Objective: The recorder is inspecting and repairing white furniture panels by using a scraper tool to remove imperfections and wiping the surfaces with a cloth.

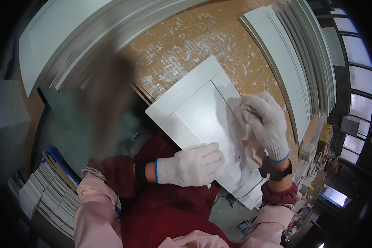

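**Wiping the white panel, right side under the cloth**

We see the paint-flecked surface (186, 37) carrying a white door panel (198, 111), its near end over our lap. Our left hand (192, 165) lies flat, fingers together, pinning the near edge. Our right hand (266, 124) is closed on a pale cloth (252, 144) at the right rail. How much is already wiped we cannot tell. A brown blur (107, 95) hides the left.
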`<act>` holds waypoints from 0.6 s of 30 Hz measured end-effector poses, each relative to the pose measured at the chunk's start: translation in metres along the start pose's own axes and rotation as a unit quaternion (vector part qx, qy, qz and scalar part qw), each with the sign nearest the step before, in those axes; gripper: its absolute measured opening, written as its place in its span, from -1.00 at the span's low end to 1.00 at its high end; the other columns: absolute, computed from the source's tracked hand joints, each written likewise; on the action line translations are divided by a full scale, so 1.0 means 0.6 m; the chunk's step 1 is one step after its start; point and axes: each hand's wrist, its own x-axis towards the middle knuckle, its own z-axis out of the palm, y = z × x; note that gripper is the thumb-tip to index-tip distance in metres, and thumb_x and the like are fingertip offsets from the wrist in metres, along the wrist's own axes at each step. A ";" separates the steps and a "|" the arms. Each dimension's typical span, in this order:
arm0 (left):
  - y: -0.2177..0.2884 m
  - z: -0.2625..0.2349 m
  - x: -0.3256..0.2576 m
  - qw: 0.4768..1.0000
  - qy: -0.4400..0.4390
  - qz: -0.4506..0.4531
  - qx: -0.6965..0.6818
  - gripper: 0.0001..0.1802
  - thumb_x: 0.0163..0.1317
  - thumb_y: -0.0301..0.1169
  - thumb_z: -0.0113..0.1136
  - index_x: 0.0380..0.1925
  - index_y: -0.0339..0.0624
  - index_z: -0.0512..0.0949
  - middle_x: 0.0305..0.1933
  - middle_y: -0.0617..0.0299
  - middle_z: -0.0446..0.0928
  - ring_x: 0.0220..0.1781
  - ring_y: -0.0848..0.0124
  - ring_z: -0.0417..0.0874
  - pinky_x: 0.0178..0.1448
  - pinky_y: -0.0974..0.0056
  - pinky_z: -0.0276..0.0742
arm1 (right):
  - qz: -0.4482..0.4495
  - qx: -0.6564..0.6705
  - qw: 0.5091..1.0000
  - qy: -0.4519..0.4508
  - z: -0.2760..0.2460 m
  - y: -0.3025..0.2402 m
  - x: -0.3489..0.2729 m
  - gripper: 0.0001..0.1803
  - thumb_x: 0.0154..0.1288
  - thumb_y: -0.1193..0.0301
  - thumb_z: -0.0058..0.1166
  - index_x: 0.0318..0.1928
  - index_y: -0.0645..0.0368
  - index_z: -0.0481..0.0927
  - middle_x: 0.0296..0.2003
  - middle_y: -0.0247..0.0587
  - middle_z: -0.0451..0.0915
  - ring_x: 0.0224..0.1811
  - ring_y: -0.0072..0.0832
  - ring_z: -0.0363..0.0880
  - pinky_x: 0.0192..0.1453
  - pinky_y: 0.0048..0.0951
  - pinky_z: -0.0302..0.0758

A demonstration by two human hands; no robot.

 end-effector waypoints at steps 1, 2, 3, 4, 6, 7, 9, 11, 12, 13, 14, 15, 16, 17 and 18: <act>0.001 -0.003 0.002 1.000 -0.028 -0.008 -0.005 -0.66 -0.24 -0.38 0.18 -0.40 -0.37 0.62 -0.14 0.02 0.58 -0.01 0.07 0.61 0.17 0.11 0.58 | 0.002 -0.004 1.000 -0.004 0.009 -0.004 0.015 -0.72 0.07 0.46 0.25 -0.13 0.06 0.66 -0.27 -0.19 0.60 -0.19 -0.22 0.61 -0.13 -0.33 0.53; 0.001 -0.004 0.003 1.000 -0.024 -0.009 -0.008 -0.66 -0.24 -0.38 0.18 -0.40 -0.37 0.62 -0.14 0.02 0.58 -0.01 0.07 0.61 0.17 0.11 0.58 | -0.022 -0.018 1.000 0.007 0.019 -0.008 0.030 -0.73 0.08 0.46 0.24 -0.14 0.03 0.66 -0.26 -0.20 0.60 -0.18 -0.22 0.60 -0.13 -0.31 0.53; 0.001 -0.005 0.004 1.000 -0.019 -0.008 -0.010 -0.64 -0.24 -0.38 0.18 -0.38 -0.39 0.61 -0.14 0.01 0.59 0.00 0.07 0.60 0.17 0.11 0.58 | -0.045 -0.032 0.998 0.018 0.026 -0.011 0.043 -0.73 0.08 0.46 0.23 -0.15 0.00 0.66 -0.25 -0.22 0.60 -0.17 -0.21 0.60 -0.13 -0.29 0.53; 0.000 -0.005 0.005 1.000 -0.015 -0.005 -0.012 -0.63 -0.23 -0.38 0.18 -0.37 -0.41 0.60 -0.13 0.01 0.59 0.00 0.07 0.60 0.18 0.10 0.58 | -0.054 -0.041 0.998 0.000 0.029 -0.018 0.055 -0.75 0.10 0.45 0.21 -0.16 -0.04 0.67 -0.25 -0.22 0.60 -0.16 -0.19 0.59 -0.13 -0.25 0.53; 0.003 -0.005 0.003 1.000 -0.016 -0.018 -0.001 -0.63 -0.23 -0.38 0.19 -0.38 -0.41 0.60 -0.14 0.00 0.59 0.00 0.07 0.60 0.19 0.10 0.57 | -0.062 -0.063 0.996 -0.025 0.042 -0.026 0.079 -0.76 0.11 0.43 0.19 -0.16 -0.04 0.66 -0.25 -0.22 0.60 -0.17 -0.19 0.59 -0.13 -0.25 0.54; 0.003 -0.005 0.002 0.999 -0.021 -0.025 0.010 -0.63 -0.23 -0.37 0.19 -0.39 -0.42 0.60 -0.14 0.00 0.59 0.00 0.07 0.60 0.20 0.10 0.56 | -0.068 -0.085 0.993 -0.042 0.049 -0.028 0.089 -0.77 0.12 0.42 0.18 -0.16 -0.03 0.66 -0.25 -0.22 0.60 -0.18 -0.18 0.59 -0.14 -0.24 0.54; 0.001 -0.005 0.002 1.000 -0.015 -0.021 0.003 -0.63 -0.22 -0.37 0.19 -0.38 -0.42 0.60 -0.14 0.00 0.59 0.00 0.07 0.60 0.22 0.10 0.54 | -0.092 -0.093 0.991 -0.037 0.062 -0.029 0.099 -0.79 0.14 0.41 0.16 -0.17 -0.03 0.67 -0.25 -0.21 0.59 -0.18 -0.17 0.59 -0.15 -0.22 0.54; -0.001 -0.005 0.002 1.000 -0.011 -0.018 -0.004 -0.63 -0.21 -0.37 0.19 -0.38 -0.43 0.60 -0.14 0.00 0.59 0.00 0.08 0.60 0.23 0.10 0.53 | -0.087 -0.116 0.989 -0.032 0.064 -0.030 0.105 -0.80 0.15 0.41 0.15 -0.17 -0.03 0.67 -0.26 -0.20 0.59 -0.19 -0.16 0.59 -0.16 -0.21 0.54; -0.002 -0.007 0.002 1.000 -0.025 -0.008 0.002 -0.62 -0.21 -0.36 0.20 -0.37 -0.44 0.59 -0.14 0.01 0.59 0.00 0.08 0.60 0.24 0.10 0.52 | -0.085 -0.116 0.989 -0.037 0.065 -0.032 0.107 -0.80 0.15 0.41 0.15 -0.17 -0.03 0.67 -0.26 -0.20 0.59 -0.19 -0.16 0.59 -0.16 -0.21 0.54; -0.002 -0.008 0.002 0.999 -0.040 0.002 0.008 -0.61 -0.22 -0.35 0.20 -0.37 -0.44 0.59 -0.14 0.01 0.58 -0.01 0.09 0.60 0.24 0.10 0.52 | -0.068 -0.117 0.990 -0.040 0.066 -0.035 0.110 -0.81 0.15 0.40 0.15 -0.19 -0.03 0.66 -0.26 -0.20 0.59 -0.19 -0.17 0.59 -0.17 -0.20 0.54; -0.002 -0.007 0.001 0.999 -0.039 0.002 0.004 -0.61 -0.22 -0.35 0.20 -0.37 -0.44 0.59 -0.14 0.01 0.58 -0.01 0.09 0.60 0.24 0.10 0.52 | -0.051 -0.118 0.991 -0.041 0.067 -0.038 0.113 -0.83 0.16 0.40 0.14 -0.20 -0.02 0.66 -0.27 -0.20 0.59 -0.20 -0.17 0.59 -0.17 -0.19 0.54; -0.001 -0.006 0.001 0.999 -0.035 0.000 0.011 -0.61 -0.21 -0.35 0.20 -0.37 -0.45 0.59 -0.14 0.01 0.58 -0.01 0.08 0.60 0.24 0.11 0.52 | -0.049 -0.119 0.991 -0.043 0.066 -0.043 0.117 -0.83 0.16 0.40 0.14 -0.20 -0.02 0.66 -0.27 -0.20 0.59 -0.20 -0.17 0.59 -0.17 -0.19 0.54; 0.000 -0.006 0.001 0.999 -0.030 -0.002 0.018 -0.61 -0.21 -0.34 0.20 -0.38 -0.46 0.58 -0.14 0.01 0.58 -0.01 0.08 0.60 0.24 0.11 0.52 | -0.041 -0.145 0.988 -0.040 0.065 -0.049 0.123 -0.85 0.16 0.39 0.13 -0.22 -0.02 0.65 -0.28 -0.20 0.58 -0.20 -0.17 0.58 -0.18 -0.19 0.54; 0.000 -0.005 0.001 0.999 -0.030 -0.001 0.016 -0.61 -0.21 -0.34 0.20 -0.38 -0.46 0.58 -0.14 0.01 0.58 -0.01 0.08 0.60 0.24 0.11 0.52 | -0.033 -0.170 0.984 -0.036 0.064 -0.052 0.124 -0.87 0.17 0.39 0.12 -0.24 -0.01 0.64 -0.29 -0.20 0.58 -0.20 -0.16 0.58 -0.18 -0.18 0.54; 0.000 -0.005 0.001 0.999 -0.027 -0.008 0.020 -0.61 -0.20 -0.35 0.21 -0.37 -0.46 0.58 -0.15 0.01 0.57 -0.01 0.08 0.59 0.23 0.11 0.52 | -0.032 -0.171 0.984 -0.035 0.068 -0.049 0.120 -0.87 0.17 0.39 0.12 -0.24 -0.01 0.64 -0.29 -0.20 0.58 -0.20 -0.16 0.58 -0.18 -0.18 0.54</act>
